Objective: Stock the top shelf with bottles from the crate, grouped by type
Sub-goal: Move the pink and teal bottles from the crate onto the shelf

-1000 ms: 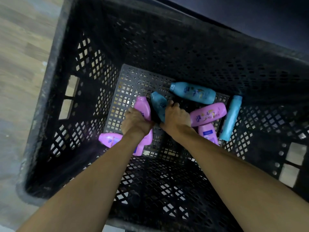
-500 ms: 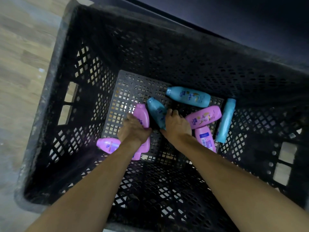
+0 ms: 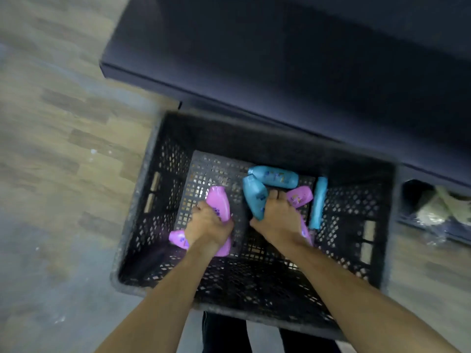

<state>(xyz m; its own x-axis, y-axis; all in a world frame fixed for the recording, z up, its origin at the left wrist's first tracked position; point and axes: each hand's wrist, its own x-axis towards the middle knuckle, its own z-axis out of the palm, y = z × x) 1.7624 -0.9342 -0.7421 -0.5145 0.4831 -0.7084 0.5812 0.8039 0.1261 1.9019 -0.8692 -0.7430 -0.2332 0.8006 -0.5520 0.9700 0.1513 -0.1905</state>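
Observation:
Both my hands reach down into the black plastic crate [image 3: 142, 189]. My left hand [image 3: 207, 225] grips a pink bottle [image 3: 218, 201] that points up and away from me. My right hand [image 3: 276, 216] grips a blue bottle [image 3: 254, 194] by its lower end. On the crate floor lie another pink bottle [image 3: 178, 238] beside my left wrist, a blue bottle [image 3: 276, 177] at the back, a pink bottle [image 3: 300, 196] and a slim blue bottle [image 3: 318, 202] to the right. A further pink bottle [image 3: 305, 231] is mostly hidden under my right hand.
A dark shelf unit [image 3: 280, 59] stands just behind the crate. A lower shelf compartment [image 3: 438, 207] at the right holds pale wrapped goods. Wood-pattern floor [image 3: 63, 123] spreads to the left. The frame is motion-blurred.
My head has pulled back and up, so the crate looks smaller and the shelf unit has come into view. Both hands have lifted their bottles slightly off the crate floor.

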